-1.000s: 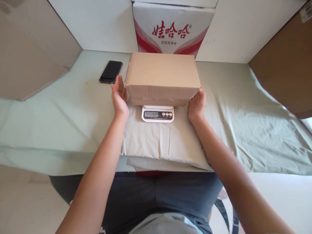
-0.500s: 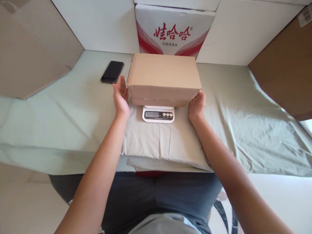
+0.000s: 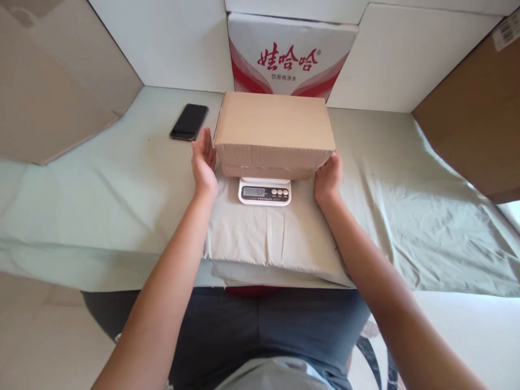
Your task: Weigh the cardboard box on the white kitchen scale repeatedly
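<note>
A plain brown cardboard box [image 3: 274, 127] rests on a small white digital scale [image 3: 264, 191], whose display and buttons show under the box's near edge. My left hand [image 3: 204, 161] stands edge-up beside the box's left end, fingers stretched flat, at most lightly touching it. My right hand [image 3: 328, 176] cups the box's lower right end, with the thumb at the near corner and the fingers hidden behind the box. The scale sits on a raised, cloth-covered pad [image 3: 272, 238].
A black phone [image 3: 189, 122] lies left of the box on the pale green sheet [image 3: 101, 184]. A white and red printed carton [image 3: 290, 54] stands behind the box. Large brown cartons [image 3: 49, 92] [image 3: 479, 119] flank both sides. My lap is below the edge.
The hands and the box hold the same places; only the view has shifted slightly.
</note>
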The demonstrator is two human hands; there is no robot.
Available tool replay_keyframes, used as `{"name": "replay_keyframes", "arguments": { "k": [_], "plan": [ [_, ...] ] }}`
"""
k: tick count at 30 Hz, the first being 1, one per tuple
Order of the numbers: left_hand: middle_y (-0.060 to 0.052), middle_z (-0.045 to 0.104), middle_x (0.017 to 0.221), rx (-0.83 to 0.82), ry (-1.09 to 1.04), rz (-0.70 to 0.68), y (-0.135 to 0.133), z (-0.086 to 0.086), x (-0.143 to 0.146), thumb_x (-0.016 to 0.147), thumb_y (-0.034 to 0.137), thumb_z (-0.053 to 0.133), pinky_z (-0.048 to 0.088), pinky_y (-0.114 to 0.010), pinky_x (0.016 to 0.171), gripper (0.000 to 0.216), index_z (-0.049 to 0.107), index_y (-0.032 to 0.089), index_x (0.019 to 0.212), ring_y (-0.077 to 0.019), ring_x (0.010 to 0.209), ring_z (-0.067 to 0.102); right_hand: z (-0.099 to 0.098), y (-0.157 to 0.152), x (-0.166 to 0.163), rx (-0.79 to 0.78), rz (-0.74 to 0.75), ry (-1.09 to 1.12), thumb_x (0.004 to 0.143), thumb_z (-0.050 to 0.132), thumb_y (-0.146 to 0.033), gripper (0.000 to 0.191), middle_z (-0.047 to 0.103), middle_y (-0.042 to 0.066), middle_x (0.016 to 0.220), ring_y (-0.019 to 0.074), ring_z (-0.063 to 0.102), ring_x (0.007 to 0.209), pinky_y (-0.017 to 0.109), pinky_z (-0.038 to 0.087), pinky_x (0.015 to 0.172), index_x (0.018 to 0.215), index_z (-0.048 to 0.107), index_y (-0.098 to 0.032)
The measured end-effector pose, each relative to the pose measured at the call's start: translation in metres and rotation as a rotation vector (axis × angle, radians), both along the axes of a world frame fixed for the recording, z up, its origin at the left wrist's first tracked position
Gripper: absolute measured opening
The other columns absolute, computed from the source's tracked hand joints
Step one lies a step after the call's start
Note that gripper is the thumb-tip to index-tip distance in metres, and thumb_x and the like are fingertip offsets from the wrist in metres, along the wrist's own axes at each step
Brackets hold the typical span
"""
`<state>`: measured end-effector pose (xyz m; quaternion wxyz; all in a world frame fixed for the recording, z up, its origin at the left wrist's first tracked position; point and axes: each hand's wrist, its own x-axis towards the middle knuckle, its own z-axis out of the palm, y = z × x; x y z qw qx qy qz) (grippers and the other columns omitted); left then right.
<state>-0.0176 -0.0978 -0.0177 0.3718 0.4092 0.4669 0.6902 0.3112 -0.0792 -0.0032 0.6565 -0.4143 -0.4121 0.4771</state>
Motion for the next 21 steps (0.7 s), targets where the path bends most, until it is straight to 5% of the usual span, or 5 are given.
{"name": "replay_keyframes", "arguments": {
  "k": [21],
  "plan": [
    [0.001,0.047,0.178,0.014,-0.008,-0.008,-0.0017,0.0039,0.0067,0.098,0.094,0.031,0.028,-0.046,0.142,0.087,0.062,0.040,0.159,-0.0264,0.171,0.036,0.0017,0.0005,-0.0013,-0.005,-0.017,-0.011,0.082,0.064,-0.063,0.048,0.072,0.001,0.148,0.0287,0.054,0.160,0.055,0.038,0.141,0.120,0.066,-0.033]
  ]
}}
